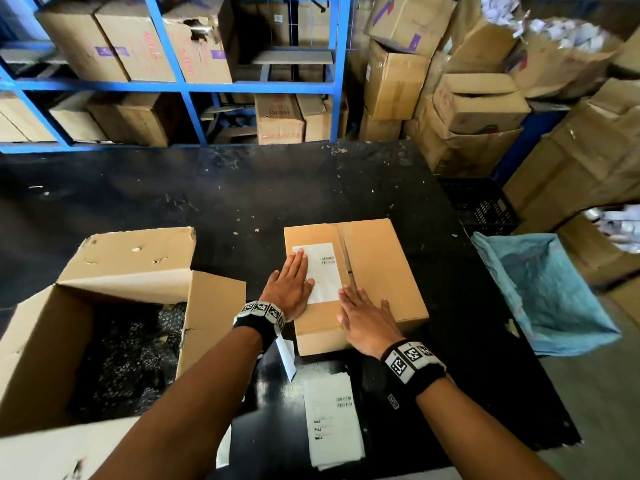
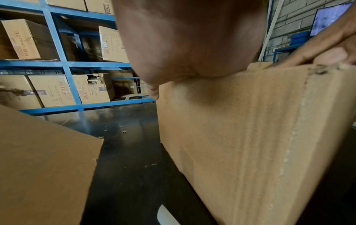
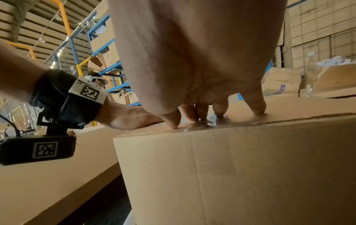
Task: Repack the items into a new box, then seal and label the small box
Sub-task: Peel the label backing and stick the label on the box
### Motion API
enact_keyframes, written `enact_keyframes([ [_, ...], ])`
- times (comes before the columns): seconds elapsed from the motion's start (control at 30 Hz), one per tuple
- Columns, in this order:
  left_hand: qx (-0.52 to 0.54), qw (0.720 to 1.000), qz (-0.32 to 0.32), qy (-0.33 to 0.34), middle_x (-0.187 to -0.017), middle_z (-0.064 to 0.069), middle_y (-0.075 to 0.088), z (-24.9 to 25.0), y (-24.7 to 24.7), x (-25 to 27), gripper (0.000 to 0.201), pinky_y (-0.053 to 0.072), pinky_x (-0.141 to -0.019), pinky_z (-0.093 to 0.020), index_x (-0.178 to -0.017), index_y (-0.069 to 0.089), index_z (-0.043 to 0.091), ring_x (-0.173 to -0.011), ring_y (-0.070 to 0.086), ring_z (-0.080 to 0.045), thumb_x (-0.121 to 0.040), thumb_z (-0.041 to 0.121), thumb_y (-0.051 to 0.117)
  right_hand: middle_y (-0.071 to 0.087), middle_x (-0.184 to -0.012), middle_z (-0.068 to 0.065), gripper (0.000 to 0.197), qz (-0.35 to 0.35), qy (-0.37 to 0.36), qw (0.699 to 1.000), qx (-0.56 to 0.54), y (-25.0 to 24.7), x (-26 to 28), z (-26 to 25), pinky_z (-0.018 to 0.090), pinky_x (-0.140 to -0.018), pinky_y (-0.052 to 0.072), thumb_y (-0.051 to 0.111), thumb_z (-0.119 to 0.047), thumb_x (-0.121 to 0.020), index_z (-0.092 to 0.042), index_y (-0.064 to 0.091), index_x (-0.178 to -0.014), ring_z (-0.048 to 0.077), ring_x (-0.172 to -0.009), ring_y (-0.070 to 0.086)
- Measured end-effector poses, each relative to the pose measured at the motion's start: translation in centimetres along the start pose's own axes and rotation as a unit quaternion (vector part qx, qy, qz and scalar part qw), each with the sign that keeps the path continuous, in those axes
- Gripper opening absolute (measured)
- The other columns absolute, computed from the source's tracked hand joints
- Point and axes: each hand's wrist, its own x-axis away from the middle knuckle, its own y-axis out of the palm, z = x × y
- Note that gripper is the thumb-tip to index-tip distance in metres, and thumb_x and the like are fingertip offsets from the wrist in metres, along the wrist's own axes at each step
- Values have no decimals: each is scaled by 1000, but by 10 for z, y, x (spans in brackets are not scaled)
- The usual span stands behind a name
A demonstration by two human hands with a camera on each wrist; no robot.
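Observation:
A small closed cardboard box [image 1: 381, 268] sits on the black table [image 1: 242, 202], its top seam taped. A white label [image 1: 327, 271] with barcodes lies on the box's top left half. My left hand [image 1: 291, 285] lies flat on the label's left edge, fingers straight. My right hand [image 1: 363, 317] lies flat on the near top of the box, fingers spread, just right of the label's lower corner. In the right wrist view the fingertips [image 3: 256, 109] press on the box top [image 3: 289, 109]. The left wrist view shows the box side [image 2: 250, 137] under my palm.
A large open box [image 1: 121, 271] with dark speckled items inside stands at the left. A sheet of labels [image 1: 330, 420] and a white backing strip [image 1: 287, 358] lie near me. A blue sack [image 1: 540, 292] hangs at the table's right. Shelves and stacked cartons [image 1: 467, 98] stand behind.

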Motion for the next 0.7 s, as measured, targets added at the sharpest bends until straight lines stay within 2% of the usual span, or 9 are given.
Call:
enact_keyframes([
  [0.1,-36,999,-23,0,-165,-2,-15,2,-6,-2,68,14,-121,-52,-156,-9,14,-152,-9,-21,-102,51,9,-15,-169,-8,63,8,-9,1000,-3,2,1,2,60,-124,5,21,-42,-109,-25,-7,-162,18,-157,-8],
  [0.23,-80,995,-36,45,-164,-2,-16,18,-15,-10,66,4,-122,-54,-156,-9,14,-151,-12,-21,-103,50,8,-16,-168,-8,62,19,-15,1000,-6,11,0,6,61,-124,3,16,-45,-108,-26,-9,-161,17,-157,-10],
  [0.47,-103,992,-63,37,-166,1,-8,52,-22,-40,62,0,-119,-58,-158,-2,15,-152,-10,-20,-104,46,7,-13,-169,-9,61,28,-22,999,-22,11,-1,8,62,-123,2,17,-44,-108,-26,-7,-162,16,-157,-9],
  [0.7,-85,992,-89,11,-165,7,-8,44,-27,-47,60,0,-114,-68,-158,-3,20,-152,-8,-12,-104,45,6,-13,-169,-9,62,27,-18,999,-19,11,-5,8,62,-123,3,17,-45,-108,-26,-6,-162,16,-157,-9],
])
